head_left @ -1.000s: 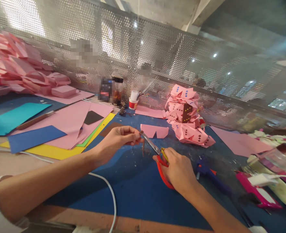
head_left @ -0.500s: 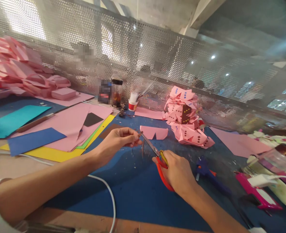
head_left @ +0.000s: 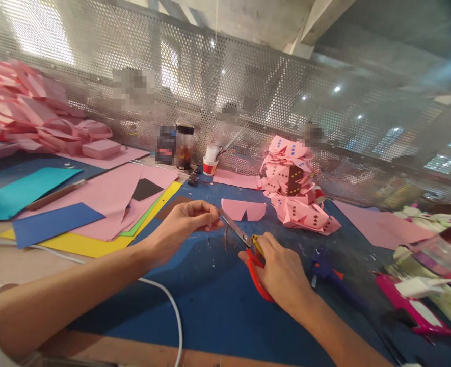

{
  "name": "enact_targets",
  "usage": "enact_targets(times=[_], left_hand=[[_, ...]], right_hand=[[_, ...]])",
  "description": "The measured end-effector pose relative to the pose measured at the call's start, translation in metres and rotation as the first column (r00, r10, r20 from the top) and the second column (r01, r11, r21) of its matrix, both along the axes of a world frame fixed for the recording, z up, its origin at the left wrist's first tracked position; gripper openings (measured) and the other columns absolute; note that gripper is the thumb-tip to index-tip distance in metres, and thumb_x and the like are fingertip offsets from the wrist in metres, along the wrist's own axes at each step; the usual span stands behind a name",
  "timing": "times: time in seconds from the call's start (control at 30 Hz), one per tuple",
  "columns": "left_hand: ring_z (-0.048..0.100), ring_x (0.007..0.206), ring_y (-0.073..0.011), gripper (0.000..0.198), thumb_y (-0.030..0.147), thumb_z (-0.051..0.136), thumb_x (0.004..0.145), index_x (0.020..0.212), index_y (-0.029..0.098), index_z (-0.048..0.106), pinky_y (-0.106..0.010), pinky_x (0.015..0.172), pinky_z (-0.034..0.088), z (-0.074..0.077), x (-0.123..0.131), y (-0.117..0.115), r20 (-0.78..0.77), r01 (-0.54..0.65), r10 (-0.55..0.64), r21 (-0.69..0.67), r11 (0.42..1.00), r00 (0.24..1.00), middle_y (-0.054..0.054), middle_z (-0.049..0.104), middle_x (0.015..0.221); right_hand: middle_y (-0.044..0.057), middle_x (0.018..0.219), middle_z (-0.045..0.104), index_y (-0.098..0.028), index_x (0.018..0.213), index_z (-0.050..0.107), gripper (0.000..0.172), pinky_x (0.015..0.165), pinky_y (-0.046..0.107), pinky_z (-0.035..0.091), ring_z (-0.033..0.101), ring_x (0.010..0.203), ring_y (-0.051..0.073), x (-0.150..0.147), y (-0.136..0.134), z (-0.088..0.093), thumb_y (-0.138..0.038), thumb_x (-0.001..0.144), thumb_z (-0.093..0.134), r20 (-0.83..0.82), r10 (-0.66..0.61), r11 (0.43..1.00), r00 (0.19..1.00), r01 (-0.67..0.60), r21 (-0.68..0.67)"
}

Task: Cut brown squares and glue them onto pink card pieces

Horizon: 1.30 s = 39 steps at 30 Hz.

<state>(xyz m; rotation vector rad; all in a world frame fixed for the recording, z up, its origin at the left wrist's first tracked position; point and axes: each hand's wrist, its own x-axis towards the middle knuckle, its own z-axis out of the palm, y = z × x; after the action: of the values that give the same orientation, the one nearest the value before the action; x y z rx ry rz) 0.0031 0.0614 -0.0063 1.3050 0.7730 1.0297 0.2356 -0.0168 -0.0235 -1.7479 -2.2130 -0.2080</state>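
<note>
My right hand [head_left: 281, 265] grips a pair of scissors [head_left: 244, 237] with red and yellow handles. The blades point up and left, their tips at the fingertips of my left hand [head_left: 194, 216]. Thumb and forefinger of that hand are pinched together above the blue mat [head_left: 210, 316]; whatever lies between them is too small to make out. A thin brown strip [head_left: 226, 235] shows just below the blades. Behind the scissors lies a pink paper piece [head_left: 235, 209] with a V-shaped notch.
Pink folded paper pieces [head_left: 292, 171] with coloured squares are stacked at the back. Coloured sheets [head_left: 106, 199] lie left, near a large pink paper heap [head_left: 37, 109]. A blue glue gun [head_left: 334, 275] and pink device [head_left: 410, 306] lie right. A white cable [head_left: 171, 300] crosses the front.
The scissors have moved slightly left, their tips now closer against my left fingertips. My left hand stays almost in place, still pinched.
</note>
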Motion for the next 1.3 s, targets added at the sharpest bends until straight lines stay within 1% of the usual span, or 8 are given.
enact_targets(times=[0.13,0.33,0.5,0.63,0.8,0.97,1.1,1.3], left_hand=[[0.063,0.076,-0.0127,0.015,0.030,0.073,0.084,0.088,0.017,0.068,-0.027,0.073,0.045,-0.0021,-0.0003,0.0008,0.009,0.016,-0.016,0.021,1.000,1.000,-0.003,0.074,0.083],[0.061,0.076,-0.0134,0.012,0.029,0.072,0.085,0.089,0.017,0.068,-0.028,0.074,0.045,-0.0033,0.0004,0.0009,0.014,0.029,-0.029,0.026,0.999,0.999,-0.003,0.073,0.084],[0.060,0.075,-0.0126,0.010,0.026,0.071,0.085,0.085,0.017,0.068,-0.028,0.073,0.044,-0.0013,0.0000,-0.0012,-0.006,0.040,-0.040,0.035,0.999,0.999,-0.002,0.072,0.082],[0.060,0.076,-0.0135,0.012,0.029,0.071,0.084,0.086,0.017,0.068,-0.028,0.073,0.044,-0.0021,-0.0004,-0.0016,-0.003,0.037,-0.037,0.025,0.999,0.999,-0.003,0.073,0.084],[0.061,0.075,-0.0141,0.009,0.026,0.071,0.084,0.084,0.017,0.069,-0.028,0.072,0.044,-0.0028,0.0000,-0.0004,0.002,0.038,-0.038,0.040,0.998,0.999,-0.003,0.072,0.083],[0.063,0.078,-0.0151,0.012,0.029,0.072,0.083,0.084,0.017,0.069,-0.028,0.073,0.044,-0.0031,-0.0003,0.0004,-0.006,0.029,-0.028,0.033,0.999,1.000,-0.004,0.073,0.085],[0.063,0.078,-0.0148,0.014,0.030,0.072,0.084,0.085,0.017,0.068,-0.028,0.072,0.044,-0.0033,-0.0003,-0.0002,0.006,0.042,-0.042,0.029,0.999,0.999,-0.004,0.073,0.084],[0.061,0.076,-0.0134,0.009,0.026,0.071,0.084,0.084,0.017,0.067,-0.027,0.072,0.043,-0.0011,0.0011,-0.0003,0.005,0.038,-0.038,0.030,0.999,0.999,-0.003,0.072,0.083]], right_hand=[[0.001,0.083,0.059,-0.021,0.086,0.053,0.037,0.055,0.030,0.027,0.063,0.063,0.018,-0.0019,-0.0003,-0.0001,-0.056,0.098,0.048,0.006,-0.014,1.000,1.000,0.014,-0.006],[0.000,0.080,0.061,-0.021,0.084,0.053,0.033,0.056,0.030,0.028,0.062,0.062,0.018,-0.0022,-0.0018,-0.0005,-0.052,0.097,0.053,-0.014,0.001,1.000,1.000,-0.001,-0.010],[0.000,0.081,0.063,-0.021,0.084,0.054,0.031,0.057,0.030,0.029,0.063,0.062,0.017,-0.0025,-0.0004,-0.0016,-0.050,0.098,0.054,-0.040,0.022,1.000,0.999,-0.022,-0.015],[0.001,0.080,0.063,-0.021,0.082,0.054,0.033,0.057,0.030,0.029,0.064,0.064,0.018,-0.0022,-0.0002,-0.0009,-0.050,0.098,0.053,-0.035,0.014,0.999,0.999,-0.016,-0.032],[0.001,0.081,0.064,-0.021,0.084,0.056,0.031,0.057,0.030,0.030,0.064,0.064,0.017,-0.0008,-0.0021,-0.0008,-0.048,0.099,0.052,-0.022,0.026,1.000,0.999,-0.026,-0.008],[0.001,0.081,0.063,-0.021,0.084,0.056,0.032,0.056,0.030,0.029,0.063,0.063,0.017,-0.0007,-0.0015,-0.0005,-0.048,0.099,0.051,-0.009,0.012,1.000,1.000,-0.012,-0.004],[0.001,0.082,0.062,-0.021,0.086,0.055,0.030,0.056,0.030,0.029,0.064,0.064,0.017,-0.0004,-0.0015,-0.0006,-0.047,0.099,0.050,-0.011,0.020,1.000,1.000,-0.020,-0.010],[0.000,0.082,0.061,-0.022,0.086,0.055,0.029,0.055,0.029,0.029,0.062,0.062,0.016,-0.0002,-0.0009,-0.0017,-0.046,0.100,0.048,-0.022,0.039,0.999,0.999,-0.038,0.009]])
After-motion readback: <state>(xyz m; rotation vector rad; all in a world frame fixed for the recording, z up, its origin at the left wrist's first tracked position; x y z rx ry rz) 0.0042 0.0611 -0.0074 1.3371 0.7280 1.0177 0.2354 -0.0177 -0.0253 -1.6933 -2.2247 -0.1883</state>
